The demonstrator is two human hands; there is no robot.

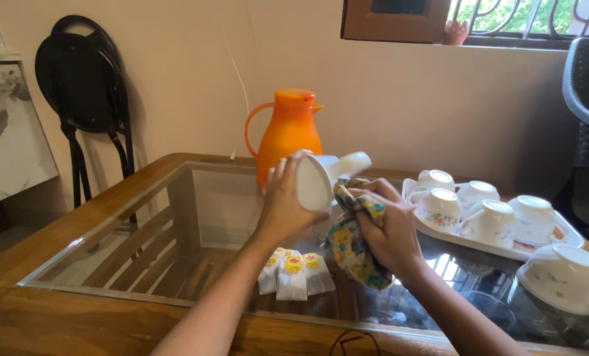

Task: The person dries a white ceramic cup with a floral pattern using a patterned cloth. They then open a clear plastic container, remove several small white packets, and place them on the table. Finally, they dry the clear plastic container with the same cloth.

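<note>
Cup [321, 178], white, held tilted at centre frame above the glass-topped desk [77, 224]; left hand [284, 201] fingers clamped round its body, mouth turned toward the right; right hand [390, 227] fingers clamped on a floral cloth [354, 247], pressed against the cup's rim and handle side; cloth bunches and hangs below the fist. Judged step: wiping the cup, cloth working at the rim. Next move, as judged, calls for a steady left grip while the cloth turns inside or round the cup; a slip over glass would be the risk. Tea bags [294, 271] lie on the glass just below the hands, lower centre. Orange flask [288, 135] stands behind the cup, upper centre. White tray [466, 240] at right carries upturned cups [489, 221]; another upturned cup [564, 273] sits at lower right, apart from the tray.
</note>
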